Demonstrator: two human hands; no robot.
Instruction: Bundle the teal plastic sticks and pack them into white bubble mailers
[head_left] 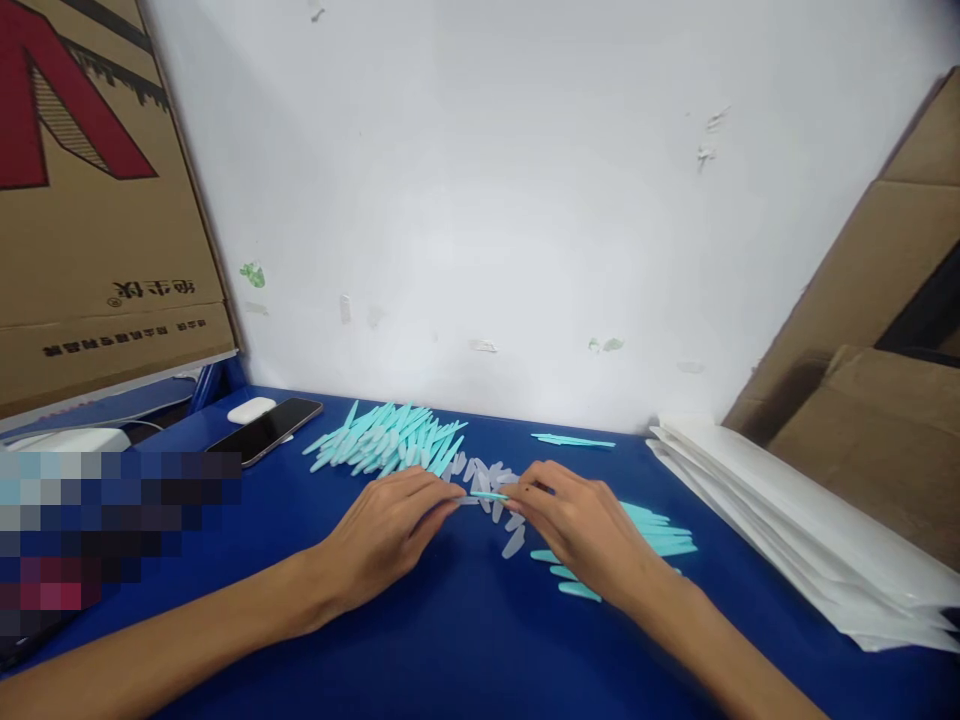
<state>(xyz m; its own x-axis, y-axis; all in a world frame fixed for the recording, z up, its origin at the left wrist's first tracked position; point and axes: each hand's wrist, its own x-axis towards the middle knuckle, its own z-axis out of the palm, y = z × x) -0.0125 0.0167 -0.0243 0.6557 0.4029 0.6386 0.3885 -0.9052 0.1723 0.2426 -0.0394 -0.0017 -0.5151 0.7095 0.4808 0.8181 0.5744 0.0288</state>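
Note:
Both of my hands rest on a blue table point(465, 640). My left hand point(386, 530) and my right hand point(581, 525) pinch the two ends of one thin teal plastic stick point(487, 495) between their fingertips. Just behind it lie several translucent white caps point(487, 475), with one more cap point(514, 542) nearer me. A heap of teal sticks point(390, 440) lies beyond my left hand. Another spread of teal sticks point(660, 535) lies under and right of my right hand.
A phone point(266, 430) and a white earbud case point(251, 409) lie at the back left. A stack of white bags point(795, 520) sits on the right. Cardboard boxes stand at left point(97, 200) and right point(877, 370). Two loose sticks point(574, 440) lie by the white wall.

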